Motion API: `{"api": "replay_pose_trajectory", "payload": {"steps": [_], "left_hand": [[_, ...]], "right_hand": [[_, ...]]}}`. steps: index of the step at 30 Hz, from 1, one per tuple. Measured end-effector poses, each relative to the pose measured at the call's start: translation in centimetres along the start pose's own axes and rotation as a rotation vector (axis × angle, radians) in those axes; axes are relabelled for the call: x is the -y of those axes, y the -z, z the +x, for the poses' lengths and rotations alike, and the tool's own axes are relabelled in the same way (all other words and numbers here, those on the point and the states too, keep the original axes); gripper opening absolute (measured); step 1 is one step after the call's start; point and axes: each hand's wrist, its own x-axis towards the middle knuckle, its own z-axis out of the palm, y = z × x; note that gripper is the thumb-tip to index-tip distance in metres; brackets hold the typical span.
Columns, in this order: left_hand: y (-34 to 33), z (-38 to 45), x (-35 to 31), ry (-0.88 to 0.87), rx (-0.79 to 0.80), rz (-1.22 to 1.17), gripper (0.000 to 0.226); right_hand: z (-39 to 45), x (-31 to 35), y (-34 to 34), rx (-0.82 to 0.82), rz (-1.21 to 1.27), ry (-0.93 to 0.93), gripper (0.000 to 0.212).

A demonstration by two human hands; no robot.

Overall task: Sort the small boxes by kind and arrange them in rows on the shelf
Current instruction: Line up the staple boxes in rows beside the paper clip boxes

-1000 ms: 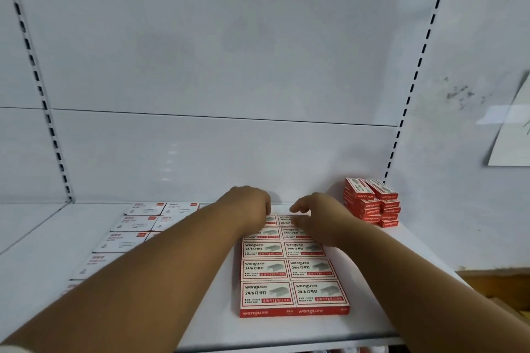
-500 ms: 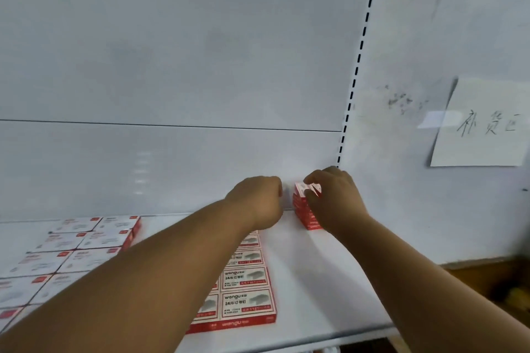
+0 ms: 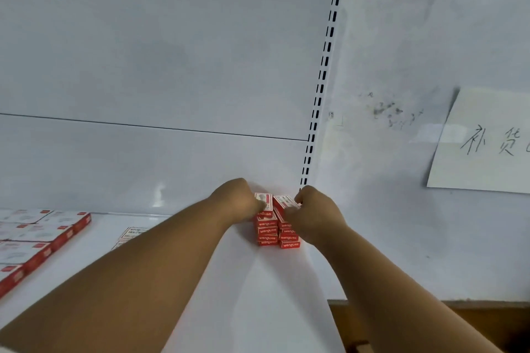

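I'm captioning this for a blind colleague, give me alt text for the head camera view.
Both hands reach to two stacks of small red boxes in the shelf's back right corner, the left hand gripping the left stack's top box, the right hand the right's. Rows of flat boxes lie at left; a handwritten paper note hangs on the wall.

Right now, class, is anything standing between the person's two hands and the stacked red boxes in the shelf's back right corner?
Nothing visible does. The left hand already pinches the top box of the left stack of small red cardboard boxes, and the right hand grips the top of the right stack. The white shelf before them lies bare.
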Motion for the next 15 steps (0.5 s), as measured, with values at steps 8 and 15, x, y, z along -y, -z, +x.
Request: {"api": "replay_pose_trajectory", "payload": {"steps": [8, 15], "left_hand": [[0.6, -2.8, -0.1, 0.122, -0.172, -0.333, 0.018], [2.8, -10.1, 2.2, 0.091, -0.432, -0.519, 0.020]], "right_hand": [[0.7, -1.0, 0.2, 0.083, 0.368, 0.085, 0.026], [-2.7, 0.2, 1.0, 0.174, 0.987, 0.104, 0.025]]}}
